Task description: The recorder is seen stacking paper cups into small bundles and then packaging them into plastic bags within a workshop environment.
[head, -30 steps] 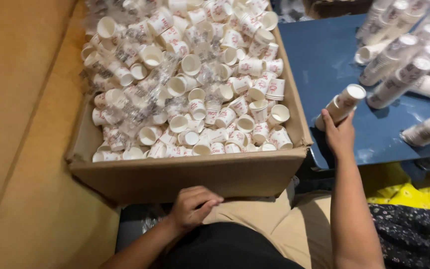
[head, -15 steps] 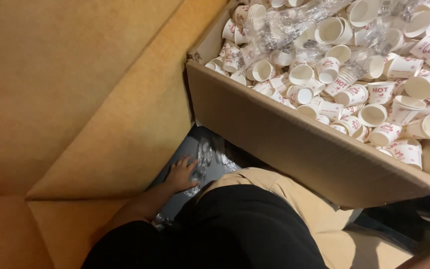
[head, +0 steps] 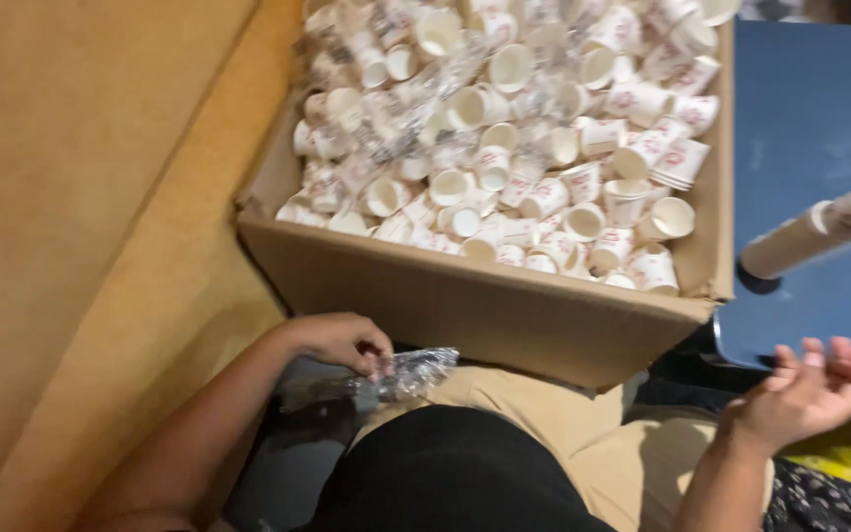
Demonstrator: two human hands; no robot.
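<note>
I see a broad tan cardboard sheet (head: pixel 81 197) filling the left side of my view, sloping down beside everything else. Next to it stands the big cardboard box (head: pixel 485 305), open at the top, its front wall facing me and pressed close to my lap. Its tall front wall stands between my hands and what lies inside. The box is heaped with small white paper cups (head: pixel 544 158) with red print, lying loose at every angle, some mouth up, some on their sides; scraps of clear plastic film (head: pixel 416 108) lie tangled among them toward the back left.

To the right of the box is the blue counter (head: pixel 810 118), touching or just beside the box's right wall. A nested stack of paper cups (head: pixel 819 236) lies tilted on it, its far end reaching the picture's right edge.

Below the box, my left hand (head: pixel 342 340) is down by my lap, fingers pinched around a crumpled clear plastic wrapper (head: pixel 411 369) that sits just under the box's front wall. My right hand (head: pixel 810 389) hovers under the counter's near edge, palm turned up, fingers loosely spread and holding nothing. A bit of yellow (head: pixel 839 463) shows beneath it.
</note>
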